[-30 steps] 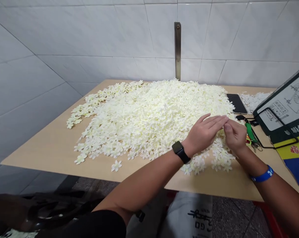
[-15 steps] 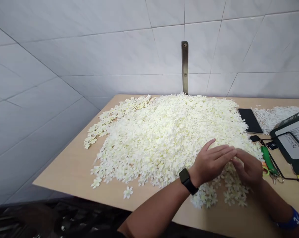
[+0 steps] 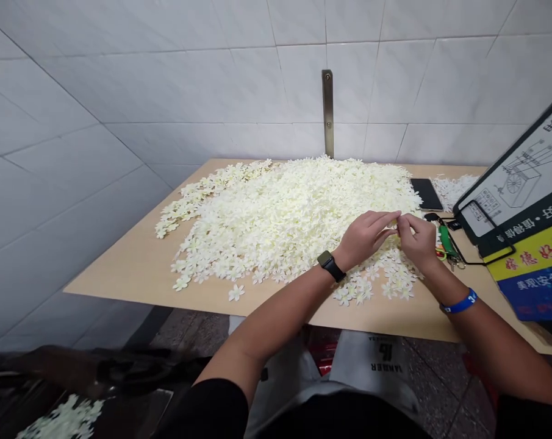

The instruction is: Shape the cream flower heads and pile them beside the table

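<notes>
A broad heap of white artificial flowers (image 3: 298, 207) with pale yellow centres covers much of the wooden table (image 3: 133, 259). Over its right front edge my two hands meet at the fingertips. My left hand (image 3: 367, 235), with a black watch (image 3: 330, 266) on its wrist, has its fingers pressed together and pointing right. Curled in a pinch against those fingertips is my right hand (image 3: 417, 241), above a blue wristband (image 3: 459, 302). Whatever lies between the fingers is hidden or too small to name. One loose flower (image 3: 236, 292) rests near the front edge.
A dark phone (image 3: 426, 194) lies right of the heap, beside a pile of small white pieces (image 3: 454, 189). Keys with a green holder (image 3: 446, 241) and a black wire stand (image 3: 474, 262) are nearer. A large printed box (image 3: 527, 207) stands at the right. More flowers (image 3: 65, 419) sit low at left.
The view has tilted down, bringing my lap and more of the box into sight. My hands stay together, with the left fingers now drawn closer and the right fingers more tightly curled.
</notes>
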Motion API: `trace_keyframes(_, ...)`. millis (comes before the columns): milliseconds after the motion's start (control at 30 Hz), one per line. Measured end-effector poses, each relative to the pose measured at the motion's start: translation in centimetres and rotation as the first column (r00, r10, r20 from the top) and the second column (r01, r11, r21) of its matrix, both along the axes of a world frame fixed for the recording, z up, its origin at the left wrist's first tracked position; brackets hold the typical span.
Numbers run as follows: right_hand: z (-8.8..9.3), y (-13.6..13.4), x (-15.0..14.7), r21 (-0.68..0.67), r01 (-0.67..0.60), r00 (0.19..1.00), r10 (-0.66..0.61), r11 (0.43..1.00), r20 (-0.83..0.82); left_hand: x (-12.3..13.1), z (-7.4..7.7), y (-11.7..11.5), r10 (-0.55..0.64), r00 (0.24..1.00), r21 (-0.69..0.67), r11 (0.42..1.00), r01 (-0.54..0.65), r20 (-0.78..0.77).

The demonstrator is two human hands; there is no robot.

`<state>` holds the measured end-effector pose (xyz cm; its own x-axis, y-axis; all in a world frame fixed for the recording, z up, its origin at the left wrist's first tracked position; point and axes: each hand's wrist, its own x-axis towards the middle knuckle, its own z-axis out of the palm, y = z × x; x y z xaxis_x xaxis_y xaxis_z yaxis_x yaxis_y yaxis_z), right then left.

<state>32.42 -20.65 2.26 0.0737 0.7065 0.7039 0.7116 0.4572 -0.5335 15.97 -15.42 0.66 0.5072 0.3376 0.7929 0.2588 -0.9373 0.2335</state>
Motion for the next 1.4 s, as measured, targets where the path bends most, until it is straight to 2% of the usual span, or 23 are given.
trace_keyframes(100,0.2,0.0,0.0,-0.043,-0.019,0.998,0.016,0.999,-0.065,-0.1,0.0,0.2,0.016,1.0,-0.001,1.0,-0.016,0.026)
trace_keyframes(267,0.2,0.2,0.0,-0.159,-0.213,0.971,0.192,0.964,-0.141,-0.3,-0.3,0.6,0.078,0.992,-0.068,0.995,-0.072,0.097)
trace_keyframes(333,0.1,0.5,0.0,-0.208,-0.287,0.944,0.239,0.935,-0.226,-0.4,-0.4,0.6,0.089,0.987,-0.111,0.991,-0.074,0.137)
trace_keyframes(433,-0.1,0.9,0.4,-0.278,-0.467,0.816,0.288,0.84,-0.5,-0.5,-0.2,0.8,0.072,0.98,-0.151,0.988,-0.044,0.187)
trace_keyframes(533,0.1,1.3,1.0,-0.309,-0.608,0.659,0.248,0.731,-0.71,-0.6,0.3,0.8,0.009,0.973,-0.146,0.989,0.025,0.229)
trace_keyframes(600,0.4,1.3,1.4,-0.328,-0.653,0.621,0.234,0.683,-0.748,-0.5,0.7,0.6,-0.033,0.972,-0.139,0.988,0.067,0.233)
trace_keyframes(700,0.8,1.2,1.8,-0.359,-0.679,0.619,0.235,0.641,-0.749,-0.4,1.0,0.2,-0.079,0.976,-0.15,0.982,0.111,0.202)
trace_keyframes(833,0.7,1.3,1.5,-0.38,-0.659,0.62,0.183,0.648,-0.763,-0.3,0.7,0.3,-0.111,0.99,-0.127,0.984,0.122,0.089)
trace_keyframes(933,0.1,1.4,1.1,-0.354,-0.606,0.615,0.137,0.713,-0.777,-0.5,0.5,0.8,-0.103,0.994,-0.054,0.993,0.101,-0.031)
trace_keyframes(1033,-0.3,1.3,0.6,-0.333,-0.535,0.649,0.125,0.776,-0.75,-0.5,0.5,1.0,-0.123,0.988,0.019,0.992,0.125,-0.095)
trace_keyframes(1133,-0.3,1.0,0.2,-0.301,-0.524,0.644,0.138,0.797,-0.753,-0.6,0.6,0.8,-0.107,0.987,0.02,0.994,0.11,-0.12)
trace_keyframes(1200,-0.1,0.7,0.1,-0.29,-0.576,0.599,0.152,0.764,-0.786,-0.6,0.5,0.8,-0.104,0.988,0.011,0.994,0.107,-0.118)
trace_keyframes(1267,0.2,0.5,0.1,-0.301,-0.65,0.547,0.155,0.698,-0.822,-0.5,0.5,0.8,-0.118,0.989,0.014,0.993,0.12,-0.085)
trace_keyframes(1333,0.4,0.4,0.3,-0.313,-0.703,0.509,0.144,0.639,-0.849,-0.5,0.4,0.8,-0.132,0.991,0.021,0.991,0.132,-0.015)
trace_keyframes(1400,0.5,0.3,0.6,-0.315,-0.723,0.482,0.122,0.615,-0.867,-0.4,0.3,0.7,-0.129,0.988,0.029,0.991,0.128,0.078)
